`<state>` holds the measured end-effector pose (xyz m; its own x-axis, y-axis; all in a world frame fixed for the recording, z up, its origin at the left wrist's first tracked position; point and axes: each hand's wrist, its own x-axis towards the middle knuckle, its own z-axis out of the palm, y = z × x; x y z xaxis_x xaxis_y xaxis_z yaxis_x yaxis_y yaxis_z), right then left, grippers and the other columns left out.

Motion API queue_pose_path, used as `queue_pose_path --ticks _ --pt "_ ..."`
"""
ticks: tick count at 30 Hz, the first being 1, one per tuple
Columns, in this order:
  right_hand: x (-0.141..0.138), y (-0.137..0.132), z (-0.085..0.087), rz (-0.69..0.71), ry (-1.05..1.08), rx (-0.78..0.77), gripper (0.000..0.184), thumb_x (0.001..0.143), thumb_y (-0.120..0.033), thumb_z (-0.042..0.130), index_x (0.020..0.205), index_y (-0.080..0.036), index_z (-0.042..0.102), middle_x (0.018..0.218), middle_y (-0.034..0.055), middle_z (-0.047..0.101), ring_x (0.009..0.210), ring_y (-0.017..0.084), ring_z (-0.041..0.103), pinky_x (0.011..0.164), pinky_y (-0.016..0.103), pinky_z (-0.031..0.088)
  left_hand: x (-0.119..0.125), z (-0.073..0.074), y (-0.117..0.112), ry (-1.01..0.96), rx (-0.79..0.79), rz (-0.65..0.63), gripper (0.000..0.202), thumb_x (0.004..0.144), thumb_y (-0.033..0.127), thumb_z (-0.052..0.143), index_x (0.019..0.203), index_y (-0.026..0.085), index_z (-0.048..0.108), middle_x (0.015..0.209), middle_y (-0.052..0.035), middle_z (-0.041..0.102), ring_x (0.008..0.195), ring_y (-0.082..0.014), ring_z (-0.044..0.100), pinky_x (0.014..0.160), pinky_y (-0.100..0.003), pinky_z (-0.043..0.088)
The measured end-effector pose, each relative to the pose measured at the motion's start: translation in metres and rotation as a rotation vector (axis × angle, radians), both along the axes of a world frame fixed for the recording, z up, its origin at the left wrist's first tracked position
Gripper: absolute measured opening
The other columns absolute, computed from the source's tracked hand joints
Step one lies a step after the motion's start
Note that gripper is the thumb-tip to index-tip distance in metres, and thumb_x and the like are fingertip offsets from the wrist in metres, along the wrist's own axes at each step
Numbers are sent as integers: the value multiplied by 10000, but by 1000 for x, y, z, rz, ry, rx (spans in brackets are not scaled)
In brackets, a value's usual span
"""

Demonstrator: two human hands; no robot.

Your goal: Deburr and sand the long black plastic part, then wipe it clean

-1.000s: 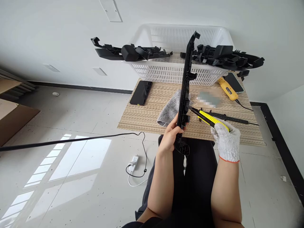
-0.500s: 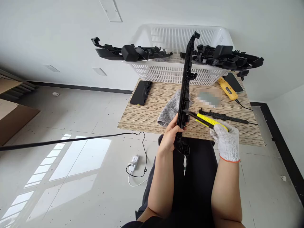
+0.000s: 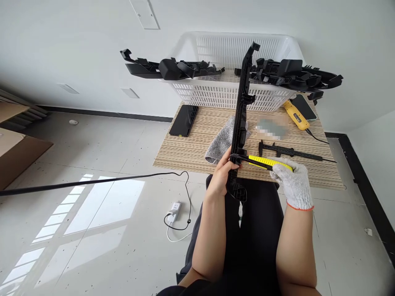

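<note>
My bare left hand (image 3: 221,176) is closed around the lower part of a long black plastic trim piece (image 3: 242,107), which stands nearly upright over the table's front edge. In a white knitted glove, my right hand (image 3: 291,176) grips a yellow and black utility knife (image 3: 268,162). The knife's tip end lies against the trim piece, just above my left thumb; the exact contact of the blade is too small to make out. Behind the trim piece a grey cloth (image 3: 220,142) lies crumpled on the table.
A white plastic basket (image 3: 206,92) stands at the back, with black plastic parts (image 3: 173,69) across its rim at left and right. On the striped table (image 3: 173,154) lie a black phone (image 3: 184,120), a caliper (image 3: 288,151) and a yellow corded tool (image 3: 296,116). A power strip (image 3: 175,210) rests on the floor.
My right hand has brought the knife slightly left and down, so its tip end sits lower on the trim piece, close to my left thumb. My left hand keeps its hold.
</note>
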<state>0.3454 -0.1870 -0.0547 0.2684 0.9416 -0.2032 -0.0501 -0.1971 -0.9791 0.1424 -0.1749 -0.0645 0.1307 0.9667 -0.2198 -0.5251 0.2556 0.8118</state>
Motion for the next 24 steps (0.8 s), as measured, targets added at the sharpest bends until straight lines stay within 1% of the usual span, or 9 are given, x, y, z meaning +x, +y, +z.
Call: queue_pose_path --ticks 4,6,9,11,14,16,19,21,24 --pt "2 0 -2 -22 9 12 253 706 -336 832 906 -183 813 586 -12 624 489 113 549 419 223 433 1 0 1 3 -19 24 627 729 160 627 1344 265 680 1088 -13 768 944 -178 668 771 -256 495" --pt "0 1 -3 -30 26 3 248 677 -322 850 877 -182 804 594 -14 630 485 106 549 416 216 446 1 0 1 -9 -18 23 597 754 172 636 1343 260 676 1100 -19 769 958 -176 678 760 -249 497" --pt "-3 2 -1 -208 89 30 216 662 -311 839 830 -190 775 663 3 676 530 113 610 459 214 518 2 -1 1 -62 -14 2 494 842 243 649 1335 238 667 1165 -54 764 973 -184 707 747 -248 509" --pt "-5 3 1 -284 127 31 212 654 -318 832 810 -196 754 691 10 692 549 120 636 480 217 550 3 -1 0 -96 -21 -4 396 908 357 656 1276 214 686 1184 -85 761 968 -200 728 754 -264 525" --pt "-3 4 2 -245 131 8 217 641 -320 827 802 -204 737 670 4 683 526 118 625 462 214 546 5 -1 0 -115 -46 5 432 924 541 667 1128 163 718 1125 -120 770 932 -220 747 761 -292 542" --pt "-1 3 2 -217 113 15 206 662 -333 811 811 -212 735 649 -1 669 522 120 617 449 212 533 5 0 0 -122 -65 -1 498 912 599 672 1137 157 713 1042 -109 774 884 -206 745 742 -285 543" --pt "2 2 0 -158 70 25 157 718 -347 772 810 -226 736 572 -18 603 486 122 577 393 203 466 5 -1 0 -124 -89 -17 561 910 647 654 1204 171 699 846 -47 731 722 -146 691 655 -248 518" --pt "3 1 -1 -132 66 22 124 728 -337 762 792 -236 732 541 -27 566 469 121 551 369 203 424 4 -2 0 -119 -85 -4 570 908 675 639 1151 165 710 708 -1 634 599 -106 601 583 -230 477" --pt "4 1 -1 -133 86 18 96 712 -311 770 771 -245 734 548 -24 568 471 116 536 372 204 410 4 -1 -2 -137 -47 7 499 908 616 683 1142 176 698 685 30 532 579 -87 533 564 -222 449"
